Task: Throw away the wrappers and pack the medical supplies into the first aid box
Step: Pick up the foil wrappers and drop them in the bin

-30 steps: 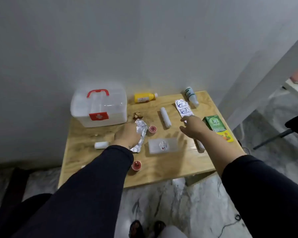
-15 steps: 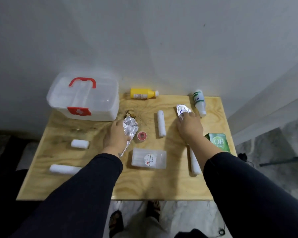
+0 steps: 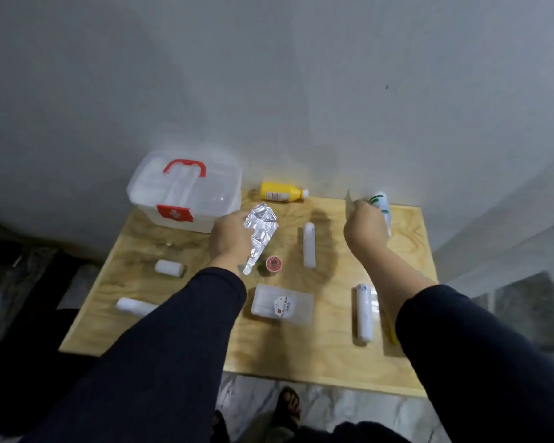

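A clear first aid box with a red handle stands shut at the table's back left. My left hand holds a crumpled silver foil wrapper lifted off the wooden table. My right hand is closed on a second silver wrapper, seen edge-on and mostly hidden by the fingers. On the table lie a yellow bottle, a white bottle with green marks, white gauze rolls, a small red tape roll and a clear plastic case.
A grey wall rises right behind the table. Marble floor and my sandalled feet show below the front edge. A yellow-edged packet is mostly hidden under my right forearm. A pale slanted beam stands at the right.
Both hands have lifted their foil wrappers off the table. The left wrapper now hangs beside my left hand, and the right hand has risen toward the white bottle.
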The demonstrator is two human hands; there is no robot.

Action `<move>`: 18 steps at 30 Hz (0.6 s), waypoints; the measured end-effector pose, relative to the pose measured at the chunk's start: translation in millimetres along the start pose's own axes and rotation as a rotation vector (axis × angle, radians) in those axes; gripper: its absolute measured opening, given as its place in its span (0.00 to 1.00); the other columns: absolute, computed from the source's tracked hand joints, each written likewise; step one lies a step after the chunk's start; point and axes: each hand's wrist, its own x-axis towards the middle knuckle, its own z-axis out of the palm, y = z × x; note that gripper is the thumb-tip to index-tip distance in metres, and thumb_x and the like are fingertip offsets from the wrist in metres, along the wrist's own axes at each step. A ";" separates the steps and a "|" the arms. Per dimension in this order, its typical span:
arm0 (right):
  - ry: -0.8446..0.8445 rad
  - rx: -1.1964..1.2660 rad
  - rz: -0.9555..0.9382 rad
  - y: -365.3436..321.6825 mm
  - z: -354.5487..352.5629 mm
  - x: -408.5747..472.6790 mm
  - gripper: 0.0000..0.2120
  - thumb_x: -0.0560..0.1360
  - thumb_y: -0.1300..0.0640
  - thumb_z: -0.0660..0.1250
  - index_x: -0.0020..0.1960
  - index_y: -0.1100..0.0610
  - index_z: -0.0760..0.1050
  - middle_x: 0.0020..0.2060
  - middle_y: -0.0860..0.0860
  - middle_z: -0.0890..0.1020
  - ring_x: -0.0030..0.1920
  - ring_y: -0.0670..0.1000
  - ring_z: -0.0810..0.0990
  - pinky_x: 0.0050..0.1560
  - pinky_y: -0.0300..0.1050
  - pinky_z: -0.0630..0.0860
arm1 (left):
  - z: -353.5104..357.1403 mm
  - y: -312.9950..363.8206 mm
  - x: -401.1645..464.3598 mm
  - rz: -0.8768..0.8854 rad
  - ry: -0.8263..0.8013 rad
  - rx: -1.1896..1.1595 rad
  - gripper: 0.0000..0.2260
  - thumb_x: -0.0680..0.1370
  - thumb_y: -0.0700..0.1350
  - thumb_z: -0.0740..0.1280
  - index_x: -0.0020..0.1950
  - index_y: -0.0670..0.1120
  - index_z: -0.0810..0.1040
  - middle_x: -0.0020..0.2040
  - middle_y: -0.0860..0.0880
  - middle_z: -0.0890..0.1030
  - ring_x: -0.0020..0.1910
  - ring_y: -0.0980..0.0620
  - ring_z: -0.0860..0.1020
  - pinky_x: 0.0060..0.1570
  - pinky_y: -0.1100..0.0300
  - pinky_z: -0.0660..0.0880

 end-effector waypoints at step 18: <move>-0.005 0.334 -0.537 -279.9 7.0 -143.4 0.14 0.79 0.55 0.54 0.37 0.57 0.70 0.33 0.57 0.76 0.36 0.61 0.78 0.39 0.47 0.76 | -225.4 -89.7 -3.9 -0.100 0.423 -0.142 0.07 0.76 0.37 0.66 0.50 0.44 0.83 0.48 0.46 0.83 0.47 0.45 0.81 0.45 0.57 0.76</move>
